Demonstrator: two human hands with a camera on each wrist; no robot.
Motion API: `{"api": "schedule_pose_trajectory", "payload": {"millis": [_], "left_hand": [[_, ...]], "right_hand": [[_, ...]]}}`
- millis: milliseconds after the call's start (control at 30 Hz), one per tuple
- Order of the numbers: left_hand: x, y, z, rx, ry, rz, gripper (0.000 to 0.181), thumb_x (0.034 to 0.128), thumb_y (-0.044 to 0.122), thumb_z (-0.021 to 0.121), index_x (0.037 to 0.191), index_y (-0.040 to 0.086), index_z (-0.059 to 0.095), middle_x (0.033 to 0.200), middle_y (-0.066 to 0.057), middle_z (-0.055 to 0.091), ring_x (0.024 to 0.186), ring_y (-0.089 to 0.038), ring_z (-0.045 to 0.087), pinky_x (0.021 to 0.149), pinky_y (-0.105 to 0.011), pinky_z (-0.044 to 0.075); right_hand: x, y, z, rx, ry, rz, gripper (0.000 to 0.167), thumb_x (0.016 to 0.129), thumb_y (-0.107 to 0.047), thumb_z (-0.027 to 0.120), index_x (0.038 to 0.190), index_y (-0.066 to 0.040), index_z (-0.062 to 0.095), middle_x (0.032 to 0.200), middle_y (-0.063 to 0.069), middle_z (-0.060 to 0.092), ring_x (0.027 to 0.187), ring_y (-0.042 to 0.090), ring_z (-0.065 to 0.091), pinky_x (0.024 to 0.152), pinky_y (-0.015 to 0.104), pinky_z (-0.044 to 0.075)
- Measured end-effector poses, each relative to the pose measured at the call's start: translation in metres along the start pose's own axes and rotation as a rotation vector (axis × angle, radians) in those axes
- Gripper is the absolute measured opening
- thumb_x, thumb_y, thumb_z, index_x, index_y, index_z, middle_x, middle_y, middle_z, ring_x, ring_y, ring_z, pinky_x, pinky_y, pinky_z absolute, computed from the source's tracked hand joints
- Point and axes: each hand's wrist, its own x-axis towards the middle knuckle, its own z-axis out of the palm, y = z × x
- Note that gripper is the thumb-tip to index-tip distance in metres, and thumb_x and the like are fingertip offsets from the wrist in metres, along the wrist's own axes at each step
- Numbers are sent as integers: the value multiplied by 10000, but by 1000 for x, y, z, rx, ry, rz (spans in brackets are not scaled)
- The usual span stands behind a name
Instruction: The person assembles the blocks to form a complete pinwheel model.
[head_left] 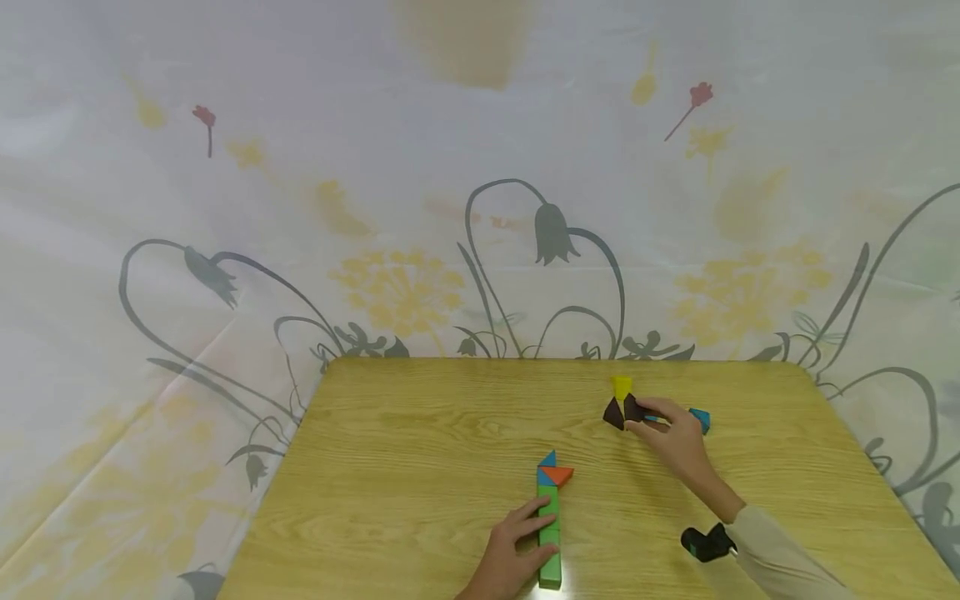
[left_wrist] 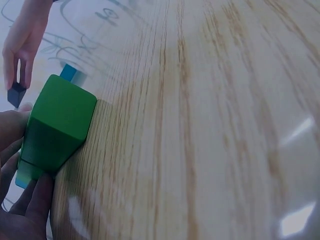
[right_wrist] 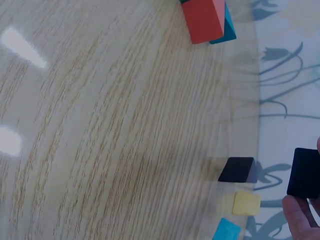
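Note:
My left hand point(head_left: 506, 554) lies across a row of green blocks point(head_left: 550, 575), its fingers and thumb holding them on the table. At the row's far end sit a red-orange triangular block point(head_left: 557, 476) and blue triangular blocks point(head_left: 548, 460). My right hand point(head_left: 678, 442) pinches a black block point(head_left: 633, 409) between thumb and fingers, raised off the table in the right wrist view. A second black block point(head_left: 614, 414), with slanted sides, stands just left of it. Behind them is a yellow block point(head_left: 622, 387). One blue block point(head_left: 701, 420) lies right of the right hand, partly hidden by it.
The wood-grain table point(head_left: 390, 467) has rounded far corners. Behind it hangs a pale flower-printed sheet point(head_left: 420, 167). A black device point(head_left: 707, 544) is at the right wrist, beside the light sleeve point(head_left: 783, 550).

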Motion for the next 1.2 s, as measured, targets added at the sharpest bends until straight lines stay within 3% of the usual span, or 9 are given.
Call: {"api": "schedule_pose_trajectory", "payload": {"millis": [167,400,667,867,1200], "left_hand": [[0,-2,1,0,5,19,439,898,328,635,1260,81,611,1418,-36,462,1283,-335,412,1010,-301,391],[0,-2,2,-1,6,6,430,893,318,646,1262,102,613,1417,-18,464,1286,-320,411,1010,-296,389],[-1,0,0,-15,7,-7,448,895,345,635,1265,92,610,1421,-17,457,1297,-328,398,1016,-279,376],[-1,2,0,-4,9,1,432,898,310,643,1258,73,613,1417,-32,464,1293,-311,405,1022,-301,379],[1,1,0,-14,4,-22,423,898,314,646,1259,95,617,1416,-13,466,1293,-309,406,1024,-321,378]], "right_hand": [[0,-4,8,-1,-24,4,426,797,-57,754,1172,82,608,1150,249,590,1003,389,590,755,137,503],[3,-25,18,102,-50,-1,378,775,66,731,1120,150,601,1101,318,572,987,480,567,726,133,506],[2,-57,31,96,-63,-12,369,764,95,727,1099,179,597,1046,338,570,934,496,576,748,313,554],[2,-62,43,98,-81,-16,372,774,63,734,1107,161,601,1058,324,575,951,478,589,775,457,530],[3,-56,68,154,-113,-30,375,773,47,743,1110,139,606,1087,309,586,972,464,587,775,492,526]]}}
